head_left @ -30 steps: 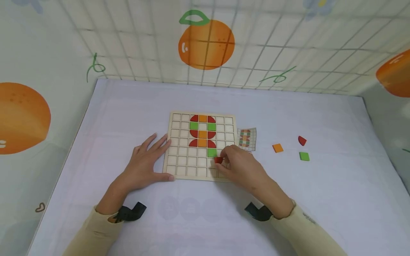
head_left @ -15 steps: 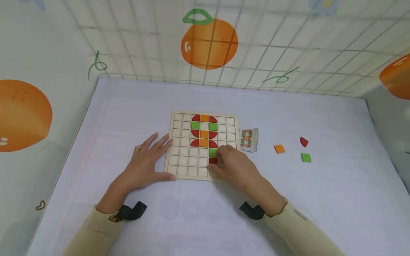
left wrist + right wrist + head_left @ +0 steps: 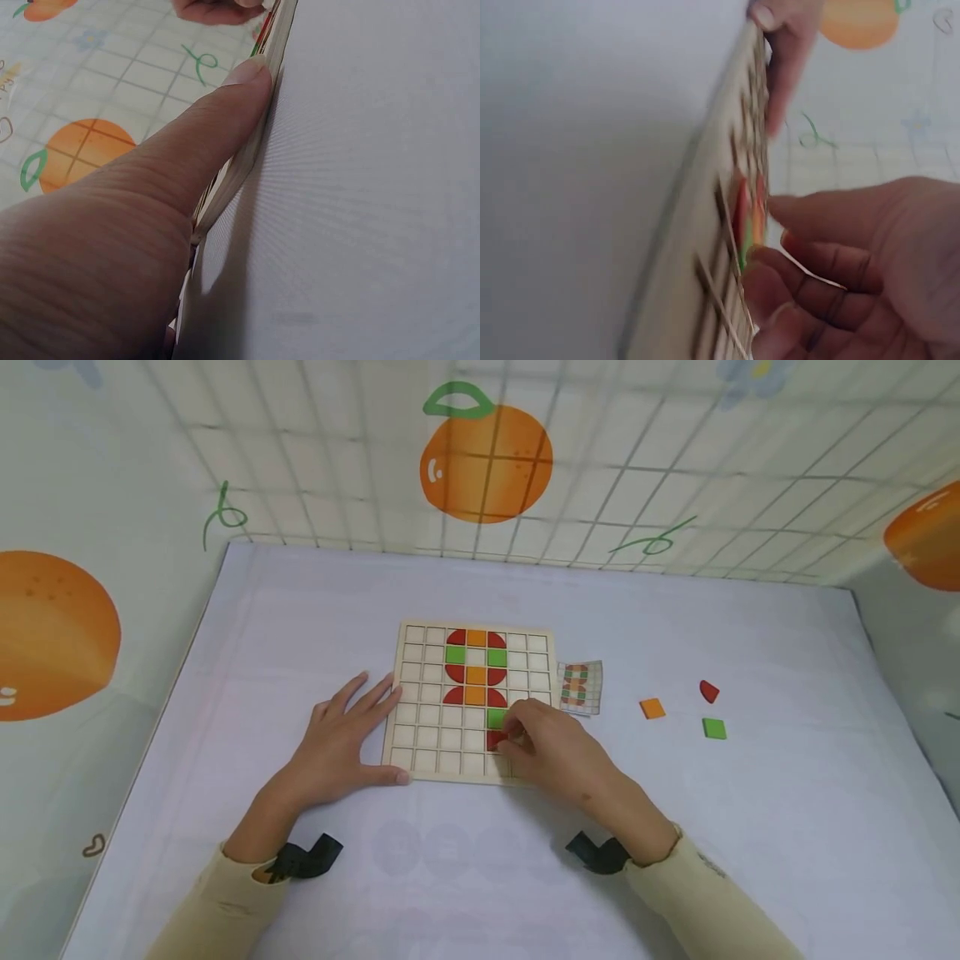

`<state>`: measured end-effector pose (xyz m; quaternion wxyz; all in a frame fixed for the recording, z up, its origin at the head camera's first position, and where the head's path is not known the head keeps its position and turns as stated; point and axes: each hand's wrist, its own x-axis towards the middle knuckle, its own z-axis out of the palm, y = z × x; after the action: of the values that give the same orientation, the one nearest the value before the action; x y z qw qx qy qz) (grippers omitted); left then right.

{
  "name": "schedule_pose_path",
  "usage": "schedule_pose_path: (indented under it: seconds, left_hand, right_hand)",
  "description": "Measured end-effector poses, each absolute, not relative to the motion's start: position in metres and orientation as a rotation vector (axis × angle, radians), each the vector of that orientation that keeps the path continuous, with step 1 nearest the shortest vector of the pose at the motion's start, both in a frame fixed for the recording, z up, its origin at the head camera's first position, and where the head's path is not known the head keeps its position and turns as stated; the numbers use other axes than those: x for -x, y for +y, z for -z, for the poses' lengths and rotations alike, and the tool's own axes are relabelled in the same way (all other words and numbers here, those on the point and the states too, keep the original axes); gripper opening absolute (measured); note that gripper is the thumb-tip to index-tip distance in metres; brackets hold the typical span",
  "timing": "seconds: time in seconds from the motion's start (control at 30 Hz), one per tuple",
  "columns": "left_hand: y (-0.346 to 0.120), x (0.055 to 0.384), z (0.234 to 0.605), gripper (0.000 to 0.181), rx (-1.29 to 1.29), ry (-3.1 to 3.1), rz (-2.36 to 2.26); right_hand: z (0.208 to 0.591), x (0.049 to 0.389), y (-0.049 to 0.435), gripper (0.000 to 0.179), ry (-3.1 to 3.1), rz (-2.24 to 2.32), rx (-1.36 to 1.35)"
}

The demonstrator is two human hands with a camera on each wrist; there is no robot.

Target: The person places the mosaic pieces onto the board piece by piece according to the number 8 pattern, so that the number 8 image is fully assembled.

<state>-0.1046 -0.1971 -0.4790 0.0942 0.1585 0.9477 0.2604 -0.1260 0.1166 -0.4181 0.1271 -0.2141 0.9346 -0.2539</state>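
A wooden grid board [image 3: 427, 761] lies on the table, with red, orange and green tiles set in some of its cells. My left hand [image 3: 341, 745] is spread flat at its left side, fingertips at the left edge and thumb on the near corner. On the right side, my right hand [image 3: 562, 747] hovers low over the board. Its thumb and fingertips are right at a red tile [image 3: 494, 740], which sits in a cell below a green tile [image 3: 496, 718]. In the right wrist view, the thumb [image 3: 817, 215] and the bent fingers stand apart, close to the board.
A small printed pattern card [image 3: 581, 687] lies at the board's right edge. Farther right are a loose orange tile [image 3: 652, 708], a loose red tile [image 3: 708, 692] and a loose green tile [image 3: 714, 728]. A printed wall covering [image 3: 337, 468] rises behind the table.
My right hand has moved slightly left and brought the red tile from its fingertips into the cell under the green tile. The fingers have since drawn back a little. My left hand has stayed put.
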Motion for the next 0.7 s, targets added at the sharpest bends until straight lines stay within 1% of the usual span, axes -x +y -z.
schedule_pose_path:
  seconds: [0.13,0.27,0.33,0.4,0.47,0.53,0.6,0.7]
  left_hand:
    - [-0.196,0.104,0.478,0.115,-0.465,2.805,-0.776]
    - [-0.196,0.103,0.478,0.115,-0.471,2.802,-0.782]
    - [-0.197,0.103,0.479,0.115,-0.469,2.804,-0.776]
    - [-0.198,0.103,0.481,0.116,-0.465,2.809,-0.764]
    - [-0.199,0.103,0.482,0.116,-0.467,2.810,-0.765]
    - [-0.199,0.103,0.483,0.116,-0.474,2.811,-0.766]
    - [-0.198,0.104,0.482,0.116,-0.483,2.805,-0.780]
    - [-0.196,0.104,0.482,0.116,-0.482,2.807,-0.774]
  right_hand:
    - [0.408,0.130,0.150,0.014,2.811,0.791,0.568]
    - [0.402,0.135,0.196,0.017,2.953,0.761,0.476]
    - [0.404,0.139,0.219,0.023,2.988,0.729,0.397]
    - [0.408,0.144,0.237,0.033,2.973,0.677,0.297]
    - [0.414,0.149,0.253,0.043,2.923,0.635,0.205]
    - [0.420,0.153,0.263,0.049,2.870,0.617,0.131]
    - [0.425,0.157,0.271,0.049,2.839,0.610,0.104]
    - [0.427,0.163,0.277,0.039,2.827,0.657,0.132]
